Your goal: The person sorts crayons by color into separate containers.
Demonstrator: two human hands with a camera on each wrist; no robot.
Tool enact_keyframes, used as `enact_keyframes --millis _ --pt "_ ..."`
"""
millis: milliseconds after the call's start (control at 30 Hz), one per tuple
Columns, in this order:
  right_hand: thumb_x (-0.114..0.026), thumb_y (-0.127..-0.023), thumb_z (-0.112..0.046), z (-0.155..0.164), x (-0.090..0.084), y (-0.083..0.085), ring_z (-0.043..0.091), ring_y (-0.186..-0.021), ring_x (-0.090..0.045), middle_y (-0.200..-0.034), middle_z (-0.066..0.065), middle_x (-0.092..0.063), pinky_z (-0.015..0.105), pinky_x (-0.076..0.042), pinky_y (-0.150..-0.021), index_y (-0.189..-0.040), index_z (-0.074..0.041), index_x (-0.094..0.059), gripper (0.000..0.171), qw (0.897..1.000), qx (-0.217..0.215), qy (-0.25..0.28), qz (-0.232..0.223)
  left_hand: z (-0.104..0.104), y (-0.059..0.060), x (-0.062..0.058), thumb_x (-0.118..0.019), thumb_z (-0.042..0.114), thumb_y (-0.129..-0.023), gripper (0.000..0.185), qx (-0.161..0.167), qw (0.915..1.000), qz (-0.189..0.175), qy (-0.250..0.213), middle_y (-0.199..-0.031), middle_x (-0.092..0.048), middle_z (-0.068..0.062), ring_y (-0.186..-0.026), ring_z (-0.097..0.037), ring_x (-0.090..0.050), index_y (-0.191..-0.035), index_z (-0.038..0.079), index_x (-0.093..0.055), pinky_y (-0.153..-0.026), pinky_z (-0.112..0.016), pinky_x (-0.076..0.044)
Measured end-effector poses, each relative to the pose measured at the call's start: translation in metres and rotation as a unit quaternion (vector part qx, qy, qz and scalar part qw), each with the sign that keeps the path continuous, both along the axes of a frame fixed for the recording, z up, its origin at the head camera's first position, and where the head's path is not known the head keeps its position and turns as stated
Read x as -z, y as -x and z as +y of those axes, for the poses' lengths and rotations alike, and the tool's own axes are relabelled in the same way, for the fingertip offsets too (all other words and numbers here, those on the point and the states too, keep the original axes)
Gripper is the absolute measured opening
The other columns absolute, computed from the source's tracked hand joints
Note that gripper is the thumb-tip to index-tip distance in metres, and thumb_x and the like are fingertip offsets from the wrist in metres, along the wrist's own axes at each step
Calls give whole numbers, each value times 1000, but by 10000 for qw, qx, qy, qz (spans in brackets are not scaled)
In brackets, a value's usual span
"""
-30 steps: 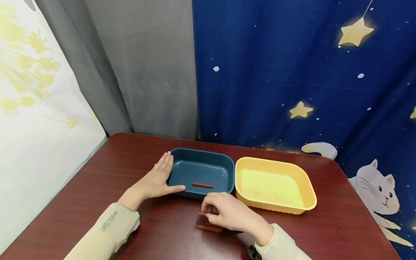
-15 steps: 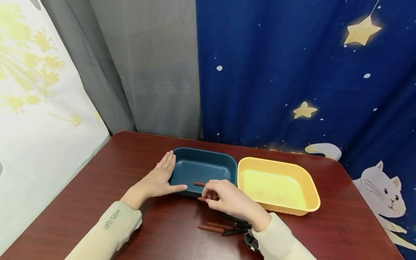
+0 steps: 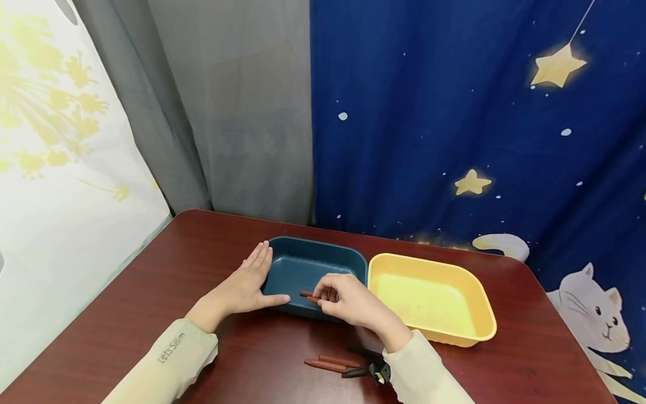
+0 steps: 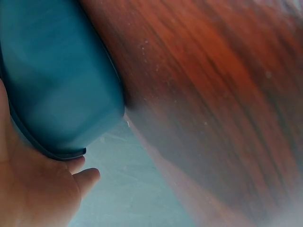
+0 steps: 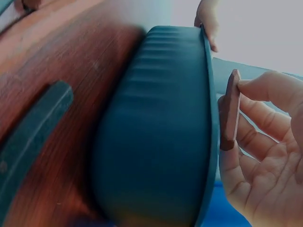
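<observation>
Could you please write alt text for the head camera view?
The right hand pinches a brown stick over the blue tray, while the left hand rests against the tray's left side. A yellow tray sits alongside on the wooden table.

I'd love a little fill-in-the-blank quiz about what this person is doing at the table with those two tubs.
1. The right hand pinches a small brown ____ over the dark blue plastic tub.
2. The left hand rests flat against the ____ tub.
3. The yellow plastic tub holds ____.
4. The black clip lies on the wooden ____.

Missing words: stick; blue; nothing; table
</observation>
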State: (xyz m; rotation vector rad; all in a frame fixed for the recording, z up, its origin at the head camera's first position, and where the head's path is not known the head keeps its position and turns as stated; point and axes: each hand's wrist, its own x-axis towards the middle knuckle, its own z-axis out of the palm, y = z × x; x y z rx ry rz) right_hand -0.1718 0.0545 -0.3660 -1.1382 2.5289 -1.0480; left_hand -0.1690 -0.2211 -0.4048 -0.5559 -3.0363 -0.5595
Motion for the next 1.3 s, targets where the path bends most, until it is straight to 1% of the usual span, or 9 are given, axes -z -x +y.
enact_keyframes --millis 200,333,533,700,900,1100,1300 --pt "-66 -90 -4 -1 2 8 8 -72 -55 -87 -2 -67 21 -50 -66 -98 -10 -72 12 10000 74 -23 32 0 2 0 -61 76 -80 123 -45 10000 -41 -3 -166 -3 -22 -154 -41 -4 -156 -8 -12 -122 -57 -18" --pt "-65 -92 -6 0 8 17 10 -74 -56 -90 -2 -67 22 -50 -67 -100 -10 -73 12 9999 122 -8 -7 0 2 0 -61 76 -80 123 -24 10000 -33 5 -166 -4 -23 -154 -41 -5 -155 -8 -12 -122 -57 -17" --pt "-66 -91 -5 -2 17 32 11 -74 -56 -90 1 -69 22 -49 -66 -97 -11 -73 11 9998 168 -54 -74 1 2 0 -61 76 -80 122 -18 10000 -31 6 -166 -5 -22 -154 -41 -5 -155 -8 -13 -123 -57 -17" --pt "-67 -92 -6 -6 22 42 10 -72 -56 -90 2 -69 22 -49 -67 -97 -10 -74 9 9994 198 -243 -134 0 2 1 -60 76 -80 123 -28 9999 -102 30 -166 -4 -22 -154 -41 -4 -156 -8 -13 -122 -57 -17" --pt "-69 -92 -8 -12 26 53 10 -73 -55 -91 1 -69 23 -50 -69 -96 -11 -74 7 9978 333 -513 -257 0 3 1 -60 77 -80 123 -24 9999 -92 39 -166 -3 -22 -155 -40 -3 -156 -8 -12 -122 -58 -17" --pt "-70 -91 -6 -14 30 59 11 -75 -56 -90 1 -71 25 -51 -69 -93 -12 -75 7 9964 420 -663 -310 1 4 1 -60 76 -81 122 -10 10000 -63 29 -166 -4 -22 -154 -41 -4 -156 -8 -12 -123 -57 -17" --pt "-70 -91 -4 -17 31 60 12 -77 -57 -87 1 -71 29 -52 -73 -90 -11 -74 9 9943 424 -944 -260 0 4 0 -62 74 -81 122 -16 10000 -92 27 -166 -3 -22 -155 -40 -3 -156 -8 -11 -123 -57 -16"
